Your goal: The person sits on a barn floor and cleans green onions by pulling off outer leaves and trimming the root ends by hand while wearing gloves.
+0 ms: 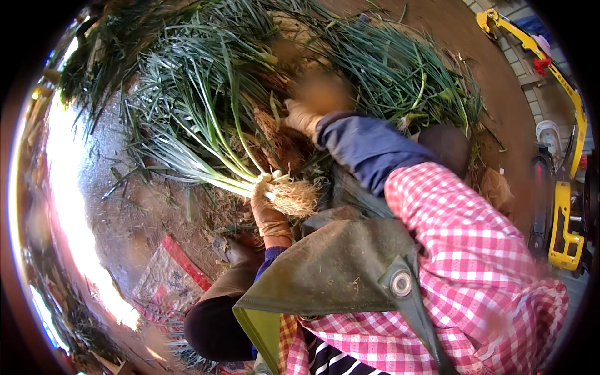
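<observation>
Brown earthen floor (500,103) is spread beneath the whole scene, littered with loose leaf scraps. Much of its upper left is covered by a large heap of long, dark-green leafy stalks (181,81). Below right, the wearer's body is covered by a pink-and-white checked cloth garment (469,219). A smaller green heap of similar stalks (394,69) is seen at the upper right. Across the lap is draped an olive-green, heavy-looking apron (337,262). Near the right rim, a yellow machine with a long jointed arm (565,200) is seen. A fanned bunch of pale-stemmed green stalks with bushy cream roots (244,180) is held above the floor in front of the apron, its leaves pointed to the upper left and its roots to the right. Below it, on the floor, a crumpled whitish sack with a red edge (169,275) is seen. The bunch is gripped near its root end by the curled left hand (269,215). The right hand (304,117) is extended to the reddish-brown roots (269,128) of the large heap; whether it is closed on any cannot be told, as the view there is smeared. On the apron, a round metal eyelet (400,284) is set.
</observation>
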`<state>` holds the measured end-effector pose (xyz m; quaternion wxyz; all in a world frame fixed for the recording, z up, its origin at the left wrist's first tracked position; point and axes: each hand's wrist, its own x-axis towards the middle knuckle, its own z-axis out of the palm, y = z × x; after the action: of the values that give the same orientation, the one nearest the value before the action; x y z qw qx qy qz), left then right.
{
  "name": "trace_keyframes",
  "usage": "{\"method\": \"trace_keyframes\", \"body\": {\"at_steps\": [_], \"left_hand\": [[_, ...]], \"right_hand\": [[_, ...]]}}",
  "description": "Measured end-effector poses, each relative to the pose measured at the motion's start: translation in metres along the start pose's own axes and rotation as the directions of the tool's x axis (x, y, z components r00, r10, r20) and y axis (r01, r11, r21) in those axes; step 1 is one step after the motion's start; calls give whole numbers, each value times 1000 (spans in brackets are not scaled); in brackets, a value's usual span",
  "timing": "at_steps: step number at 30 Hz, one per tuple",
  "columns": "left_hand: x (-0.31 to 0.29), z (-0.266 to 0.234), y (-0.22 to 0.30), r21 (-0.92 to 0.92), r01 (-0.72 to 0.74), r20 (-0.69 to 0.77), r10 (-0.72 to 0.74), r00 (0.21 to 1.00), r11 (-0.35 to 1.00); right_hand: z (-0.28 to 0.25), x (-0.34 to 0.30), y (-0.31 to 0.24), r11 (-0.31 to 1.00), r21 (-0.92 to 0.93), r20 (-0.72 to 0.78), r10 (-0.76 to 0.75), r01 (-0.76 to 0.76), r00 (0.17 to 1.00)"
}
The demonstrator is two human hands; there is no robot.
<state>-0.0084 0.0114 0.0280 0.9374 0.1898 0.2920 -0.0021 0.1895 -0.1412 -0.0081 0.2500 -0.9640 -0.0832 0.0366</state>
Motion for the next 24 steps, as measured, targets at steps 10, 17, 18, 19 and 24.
{"method": "trace_keyframes", "body": {"at_steps": [10,17,18,19,24], "left_hand": [[-7,9,6,-6,-13,-8,13,1000,1000],[0,18,-10,-33,4,53,-2,999,999],[6,14,-18,-52,10,91,-6,996,999],[-2,9,-1,-10,-50,62,51,997,999],[6,-9,2,-74,-100,157,111,981,992]], "right_hand": [[-168,26,6,738,580,579,-75,-346,812],[-358,-78,199,742,-615,231,492,-266,839],[-378,-99,234,376,-900,86,651,-222,754],[-348,-91,205,290,-952,288,734,101,614],[-238,-48,68,991,-116,452,107,-61,885]]}}
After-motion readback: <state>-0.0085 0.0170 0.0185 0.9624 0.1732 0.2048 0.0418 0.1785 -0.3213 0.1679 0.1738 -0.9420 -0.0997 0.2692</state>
